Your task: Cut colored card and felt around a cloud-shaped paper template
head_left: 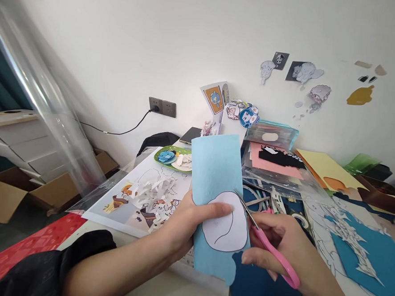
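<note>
My left hand (193, 214) grips a light blue sheet (216, 162), with the thumb pressing a white paper cutout (225, 239) flat against it. The cutout is rounded, outlined in black and crossed by one curved line. In my right hand (279, 238) is a pair of scissors with pink handles (274, 251). Their blades meet the blue sheet at the upper right edge of the white cutout. Part of the sheet's right side beside the cutout is cut away. The left fingers are hidden behind the sheet.
A green tray (158, 157) with blue and white cut pieces sits behind my left hand. White paper scraps (154, 192) lie on a printed sheet. To the right are darker blue paper (374, 257), yellow paper (317, 166) and a pink sheet (260, 163). Cutouts hang on the wall.
</note>
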A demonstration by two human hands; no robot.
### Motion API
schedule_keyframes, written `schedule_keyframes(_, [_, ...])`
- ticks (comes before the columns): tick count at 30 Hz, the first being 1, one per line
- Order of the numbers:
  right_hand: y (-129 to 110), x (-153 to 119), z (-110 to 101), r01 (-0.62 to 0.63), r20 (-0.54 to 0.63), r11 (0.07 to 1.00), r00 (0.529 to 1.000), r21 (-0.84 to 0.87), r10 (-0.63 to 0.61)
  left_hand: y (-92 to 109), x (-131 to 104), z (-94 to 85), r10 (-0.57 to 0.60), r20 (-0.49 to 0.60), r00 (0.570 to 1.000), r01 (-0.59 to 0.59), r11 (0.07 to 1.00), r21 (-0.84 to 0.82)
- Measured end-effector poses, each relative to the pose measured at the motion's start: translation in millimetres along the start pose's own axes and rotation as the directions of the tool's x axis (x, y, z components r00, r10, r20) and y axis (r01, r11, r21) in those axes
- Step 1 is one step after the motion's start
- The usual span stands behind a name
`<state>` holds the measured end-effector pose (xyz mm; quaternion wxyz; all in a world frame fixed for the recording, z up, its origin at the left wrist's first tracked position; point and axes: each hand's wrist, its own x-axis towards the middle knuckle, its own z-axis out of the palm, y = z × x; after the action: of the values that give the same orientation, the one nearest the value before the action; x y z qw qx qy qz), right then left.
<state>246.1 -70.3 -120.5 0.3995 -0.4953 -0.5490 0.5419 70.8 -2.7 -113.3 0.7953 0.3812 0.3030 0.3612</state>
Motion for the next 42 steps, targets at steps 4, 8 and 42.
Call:
schedule_keyframes(4, [1.7, 1.1, -3.5, -0.030, 0.007, 0.999, 1.000, 0.020, 0.029, 1.8, 2.3, -0.5, 0.015, 0.034, 0.999, -0.015, 1.000, 0.017])
schedule_keyframes(8, [-1.1, 0.8, -11.3, -0.005, 0.019, 1.000, 1.000, -0.001, 0.005, 6.4, 4.9, -1.2, 0.044, 0.065, 0.997, -0.053, 0.987, 0.149])
schedule_keyframes(42, [-126.8, 36.8, 39.7, 0.872, -0.892, 0.487, 0.263, 0.056, -0.367, 59.9, -27.7, 75.2, 0.674, 0.001, 0.738, -0.631, 0.690, 0.354])
